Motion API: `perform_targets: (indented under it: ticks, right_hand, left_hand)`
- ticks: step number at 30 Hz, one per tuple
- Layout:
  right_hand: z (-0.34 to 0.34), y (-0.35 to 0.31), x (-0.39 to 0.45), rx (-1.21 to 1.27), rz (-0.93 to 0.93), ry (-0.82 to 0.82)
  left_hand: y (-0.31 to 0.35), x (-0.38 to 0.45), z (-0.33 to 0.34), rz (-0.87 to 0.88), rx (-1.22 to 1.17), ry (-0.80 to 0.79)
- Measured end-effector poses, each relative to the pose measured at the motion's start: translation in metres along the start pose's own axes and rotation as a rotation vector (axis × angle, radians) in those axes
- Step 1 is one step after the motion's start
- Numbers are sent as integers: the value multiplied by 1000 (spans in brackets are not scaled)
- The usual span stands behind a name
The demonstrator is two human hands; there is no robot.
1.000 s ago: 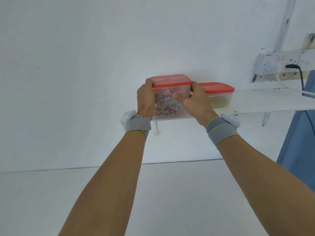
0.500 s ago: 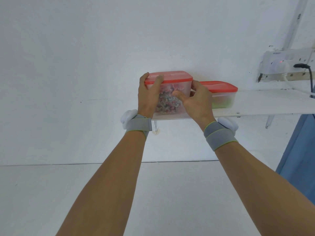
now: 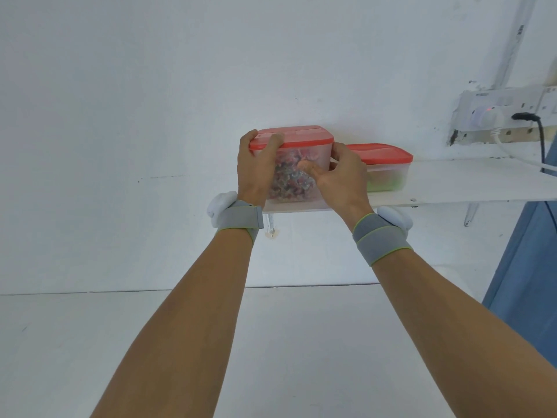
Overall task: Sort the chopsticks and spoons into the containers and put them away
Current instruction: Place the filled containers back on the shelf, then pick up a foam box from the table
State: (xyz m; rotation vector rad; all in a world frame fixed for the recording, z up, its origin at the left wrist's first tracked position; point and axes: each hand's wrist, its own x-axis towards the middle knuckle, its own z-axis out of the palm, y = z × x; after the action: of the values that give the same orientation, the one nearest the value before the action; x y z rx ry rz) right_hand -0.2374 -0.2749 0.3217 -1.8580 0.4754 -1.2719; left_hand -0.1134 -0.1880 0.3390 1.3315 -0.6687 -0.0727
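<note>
A tall clear container with a red lid [image 3: 301,137] stands at the left end of a white wall shelf [image 3: 467,184]. Colourful pieces show through its wall. My left hand [image 3: 256,170] grips its left side, fingers on the lid edge. My right hand [image 3: 340,173] grips its right side, thumb pressed on the front wall. Just to the right sits a lower container with a red lid [image 3: 388,167] and green contents; it touches or nearly touches the tall one.
A white power strip [image 3: 506,111] with a black plug and cable hangs on the wall above the shelf's right part. A blue cloth [image 3: 530,282] hangs at the right edge. A white table [image 3: 90,357] lies below.
The tall container has been pushed slightly further back on the shelf. My left hand's fingers have come up over the lid edge.
</note>
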Motion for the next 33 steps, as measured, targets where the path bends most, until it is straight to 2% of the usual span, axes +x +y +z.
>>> perform_targets:
  ticks: [5, 9, 11, 13, 16, 19, 25, 29, 33]
  right_hand:
    - [-2, -2, -5, -14, 18, 14]
    - [-12, 2, -22, -36, 45, 88]
    - [-22, 8, -45, -20, -11, 154]
    - [-35, 17, -78, -38, -91, 206]
    - [-60, 49, -134, -138, -122, 220]
    - [-93, 103, -179, -264, 62, 199]
    - [-177, 201, -216, -514, 435, 135]
    - [-233, 255, -201, -580, 576, 143]
    - [-273, 306, -171, -599, 679, 137]
  left_hand:
    - [4, -14, 8, 46, -1, 106]
    - [-2, -39, 15, 148, 19, 354]
    - [-12, -63, 20, 243, 24, 438]
    - [-28, -93, 27, 357, 27, 410]
    - [-67, -143, 40, 437, 49, 210]
    - [-116, -181, 57, 300, 94, -11]
    - [-190, -216, 119, -158, 269, -317]
    - [-223, -220, 177, -453, 385, -458]
    - [-254, -213, 224, -721, 417, -532]
